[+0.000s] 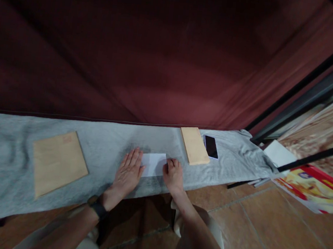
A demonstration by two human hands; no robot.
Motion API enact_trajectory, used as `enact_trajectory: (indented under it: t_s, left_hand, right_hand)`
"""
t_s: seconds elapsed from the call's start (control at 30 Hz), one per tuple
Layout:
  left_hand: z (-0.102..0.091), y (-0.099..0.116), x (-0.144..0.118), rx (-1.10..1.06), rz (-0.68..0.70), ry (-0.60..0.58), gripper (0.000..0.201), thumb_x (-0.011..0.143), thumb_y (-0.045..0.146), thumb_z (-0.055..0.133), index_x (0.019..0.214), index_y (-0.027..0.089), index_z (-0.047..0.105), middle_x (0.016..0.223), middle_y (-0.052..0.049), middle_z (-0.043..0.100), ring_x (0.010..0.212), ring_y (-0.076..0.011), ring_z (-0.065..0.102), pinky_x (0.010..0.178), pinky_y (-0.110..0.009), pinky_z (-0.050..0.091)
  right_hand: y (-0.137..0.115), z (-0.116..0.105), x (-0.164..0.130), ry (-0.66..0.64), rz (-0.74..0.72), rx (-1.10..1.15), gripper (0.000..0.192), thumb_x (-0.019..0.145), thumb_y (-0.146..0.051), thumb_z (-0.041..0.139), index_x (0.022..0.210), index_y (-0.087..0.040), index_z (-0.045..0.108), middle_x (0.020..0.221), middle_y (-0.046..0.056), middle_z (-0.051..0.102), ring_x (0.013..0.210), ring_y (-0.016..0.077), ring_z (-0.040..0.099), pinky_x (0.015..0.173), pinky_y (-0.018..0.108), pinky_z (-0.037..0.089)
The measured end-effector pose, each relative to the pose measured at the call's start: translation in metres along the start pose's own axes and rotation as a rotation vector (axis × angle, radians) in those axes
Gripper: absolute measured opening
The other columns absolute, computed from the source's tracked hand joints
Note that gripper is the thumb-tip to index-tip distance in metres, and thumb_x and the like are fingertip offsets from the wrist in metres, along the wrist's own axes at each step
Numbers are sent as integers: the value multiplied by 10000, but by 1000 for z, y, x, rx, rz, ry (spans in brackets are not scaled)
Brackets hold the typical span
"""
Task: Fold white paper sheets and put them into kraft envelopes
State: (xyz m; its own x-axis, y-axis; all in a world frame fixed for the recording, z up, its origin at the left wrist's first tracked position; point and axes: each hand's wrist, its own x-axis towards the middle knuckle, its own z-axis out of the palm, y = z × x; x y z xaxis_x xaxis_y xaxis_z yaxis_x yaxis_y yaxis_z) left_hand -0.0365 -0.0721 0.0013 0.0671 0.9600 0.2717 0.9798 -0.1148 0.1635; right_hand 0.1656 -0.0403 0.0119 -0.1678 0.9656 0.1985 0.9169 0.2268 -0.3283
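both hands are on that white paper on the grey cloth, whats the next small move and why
Probably run the right hand along the white paper to press it flat while the left hand pins it. The left palm lies flat on the paper's left edge, the right fingers curl at its right edge, and the grey cloth beneath looks soft and slightly wrinkled, so the paper could shift.

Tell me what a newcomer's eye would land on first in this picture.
First, the two hands at the centre: the left hand lies flat and the right hand rests curled, each on one end of a small white paper on the grey cloth. Next, a large tan envelope at left, and a narrower envelope beside a dark phone at right.
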Motion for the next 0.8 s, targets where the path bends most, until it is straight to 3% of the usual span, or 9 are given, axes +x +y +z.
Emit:
enact_trajectory:
  t_s: [0.17,0.37,0.5,0.63,0.7,0.8]
  left_hand:
    - [5,20,-4,-94,189,-112,655,980,484,408,1507,95,394,1604,-171,349,1502,-297,285,1208,-493,283]
    - [11,31,-5,-102,154,-113,787,908,548,533,1516,79,363,1586,-209,364,1490,-342,303,1197,-556,266]
    - [-5,40,3,-190,99,-9,724,929,453,513,1536,102,331,1566,-193,411,1448,-322,382,1171,-513,325]
    - [-32,46,17,-498,-47,120,495,980,323,397,1436,162,502,1433,-143,580,1320,-284,523,1110,-460,401]
    - [-42,46,22,-791,-222,155,469,997,413,377,1314,159,610,1274,-135,685,1213,-278,600,1033,-419,468]
    - [-48,48,25,-1258,-562,113,604,949,622,418,1156,122,686,1066,-140,753,1021,-276,687,868,-358,544]
  right_hand:
    - [-4,-6,6,-67,147,122,287,960,-236,467,1145,-199,683,1034,97,720,877,209,672,770,298,480]
    - [-1,-7,18,-132,240,509,212,891,-272,536,796,-205,713,735,32,698,696,170,617,649,262,424]
    - [-9,-17,22,-128,182,927,288,871,-432,563,711,-216,665,639,-16,613,622,149,547,600,258,416]
    - [-20,-30,20,-187,156,1356,414,852,-589,581,860,-201,724,843,42,701,793,187,613,704,295,478]
    - [-23,-32,19,-158,221,1397,449,824,-615,620,955,-202,734,998,65,717,902,206,623,762,309,489]
    - [-26,-26,17,-178,362,1437,499,758,-634,693,1014,-206,707,1025,59,712,901,210,627,757,317,496]
